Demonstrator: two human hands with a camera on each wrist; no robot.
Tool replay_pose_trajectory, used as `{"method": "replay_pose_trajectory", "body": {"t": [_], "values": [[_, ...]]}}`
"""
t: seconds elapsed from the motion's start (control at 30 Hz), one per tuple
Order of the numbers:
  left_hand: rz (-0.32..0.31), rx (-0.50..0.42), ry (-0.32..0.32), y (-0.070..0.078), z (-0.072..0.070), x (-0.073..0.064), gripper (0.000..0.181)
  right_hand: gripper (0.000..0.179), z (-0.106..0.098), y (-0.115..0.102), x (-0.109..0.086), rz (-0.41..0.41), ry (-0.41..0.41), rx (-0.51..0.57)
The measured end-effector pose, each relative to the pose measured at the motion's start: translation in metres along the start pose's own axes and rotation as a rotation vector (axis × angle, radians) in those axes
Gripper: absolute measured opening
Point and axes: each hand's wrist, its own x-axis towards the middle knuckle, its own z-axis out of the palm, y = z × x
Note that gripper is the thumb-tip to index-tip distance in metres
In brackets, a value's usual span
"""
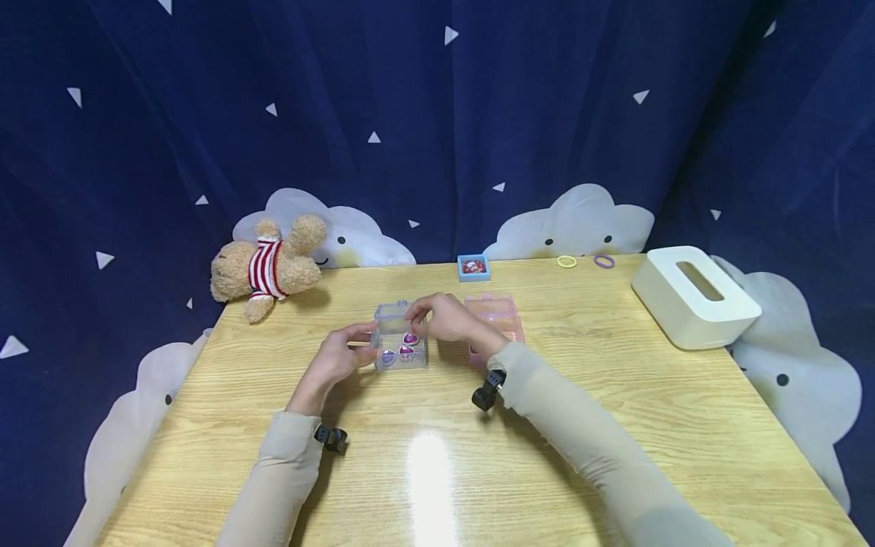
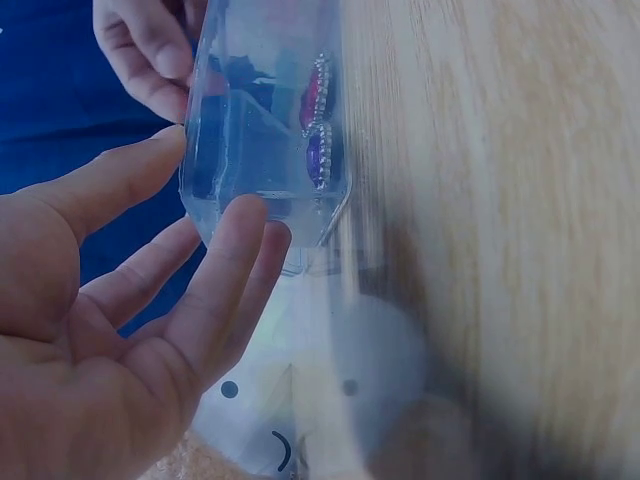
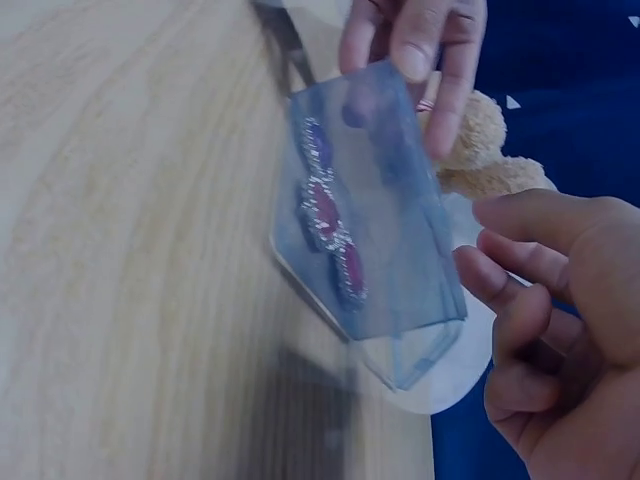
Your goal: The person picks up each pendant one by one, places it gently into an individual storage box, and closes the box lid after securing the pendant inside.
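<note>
A clear bluish plastic box (image 1: 399, 365) with its hinged lid (image 1: 393, 311) raised stands on the table. Inside lie a violet gem (image 1: 388, 357) and two magenta gems, all with sparkly beaded rims; one magenta gem (image 3: 352, 270) shows nearest the right hand. My left hand (image 1: 338, 354) rests its fingertips and thumb (image 2: 155, 160) against the box's left end, fingers fairly straight. Over the box's right back part hovers my right hand (image 1: 444, 317), fingers loosely bent beside the rim, with nothing visible between thumb and index finger (image 3: 488, 277).
An open pink plastic box (image 1: 513, 327) stands to the right, partly behind the right wrist. Farther back are a small blue-framed box (image 1: 474, 268), a yellow ring (image 1: 567, 261) and a purple ring (image 1: 604, 261). A teddy bear (image 1: 266, 270) lies back left; a white tissue box (image 1: 697, 296) stands right.
</note>
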Motion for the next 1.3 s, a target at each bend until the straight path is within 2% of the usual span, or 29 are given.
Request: {"method": "replay_pose_trajectory", "body": {"t": [0.2,0.47,0.77,1.03,1.3], "values": [[-0.006,-0.006,-0.006,0.000,0.000,0.000,0.060,0.017,-0.010,0.002,0.001,0.053,0.071,0.028],[-0.006,0.004,-0.006,0.001,0.000,0.000,0.060,0.011,-0.010,0.010,0.006,0.137,0.131,0.032],[-0.013,0.001,-0.010,-0.001,0.000,0.001,0.061,0.011,-0.006,0.013,0.010,0.208,0.119,0.052],[-0.009,0.002,-0.012,0.000,0.000,0.001,0.061,0.024,-0.004,0.014,0.011,0.215,0.081,0.074],[-0.014,0.013,-0.015,0.000,-0.001,0.002,0.062,0.032,-0.006,0.013,0.011,0.218,0.101,0.147]]}}
